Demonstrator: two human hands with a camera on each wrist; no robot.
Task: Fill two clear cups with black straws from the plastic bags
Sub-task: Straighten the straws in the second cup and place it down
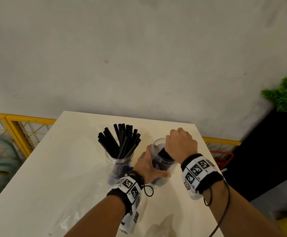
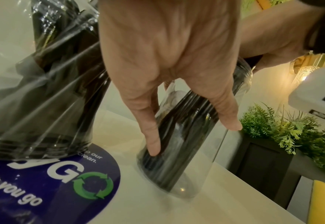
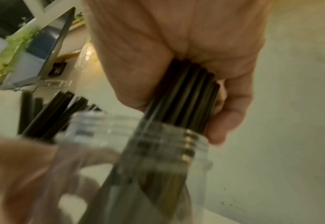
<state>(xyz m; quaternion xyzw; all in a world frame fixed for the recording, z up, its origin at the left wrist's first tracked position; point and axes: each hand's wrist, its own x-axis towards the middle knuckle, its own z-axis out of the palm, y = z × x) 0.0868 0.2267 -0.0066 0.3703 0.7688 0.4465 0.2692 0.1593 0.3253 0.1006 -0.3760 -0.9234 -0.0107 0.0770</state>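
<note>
Two clear cups stand on the white table (image 1: 54, 168). The left cup (image 1: 119, 159) holds a fan of black straws (image 1: 122, 141). My left hand (image 1: 149, 166) wraps round the right cup (image 1: 158, 144), fingers and thumb on its wall (image 2: 196, 151). My right hand (image 1: 180, 142) grips a bundle of black straws (image 3: 188, 97) in a fist directly over that cup's mouth (image 3: 177, 142). The bundle's lower ends reach down inside the cup (image 2: 169, 159). The left cup also shows in the left wrist view (image 2: 42, 91), wrinkled clear plastic against it.
An empty clear plastic bag (image 1: 71, 221) lies on the table's near left part. A round blue sticker (image 2: 52, 189) lies under the left cup. A green plant in a black planter (image 1: 286, 96) stands right of the table, a yellow railing (image 1: 19, 122) behind it.
</note>
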